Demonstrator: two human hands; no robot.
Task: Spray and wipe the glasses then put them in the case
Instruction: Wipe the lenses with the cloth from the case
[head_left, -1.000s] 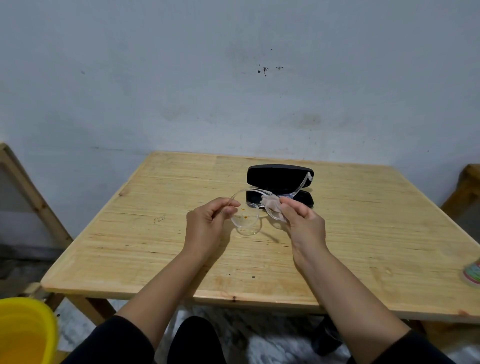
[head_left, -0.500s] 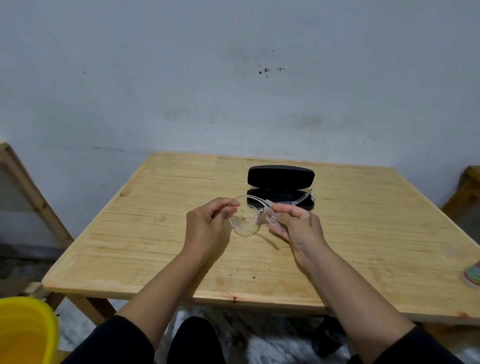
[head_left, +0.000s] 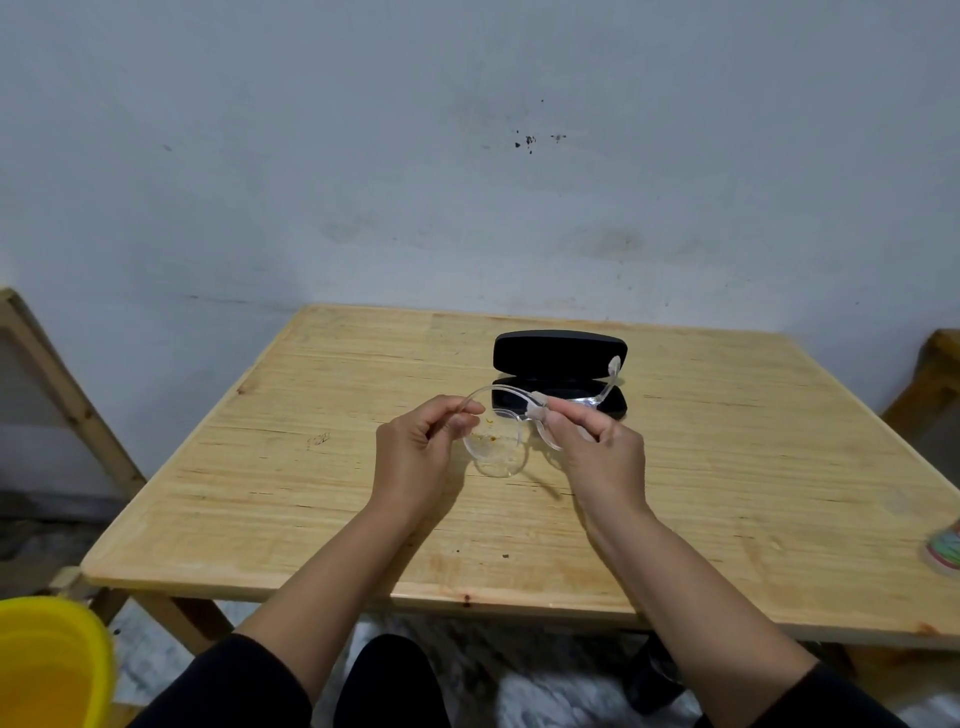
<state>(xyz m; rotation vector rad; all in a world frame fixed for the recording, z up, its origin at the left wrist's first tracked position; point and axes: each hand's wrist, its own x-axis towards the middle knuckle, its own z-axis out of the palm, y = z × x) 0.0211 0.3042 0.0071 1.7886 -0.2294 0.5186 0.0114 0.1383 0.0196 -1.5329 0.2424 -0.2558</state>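
Clear plastic-framed glasses (head_left: 511, 431), speckled and unwiped, are pinched by left hand (head_left: 415, 449) and right hand (head_left: 597, 447); open black hard case (head_left: 558, 371) waits empty.

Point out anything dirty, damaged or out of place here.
The glasses, pinched by the left hand and right hand, carry orange-brown specks on the left lens. The open case looks normal.
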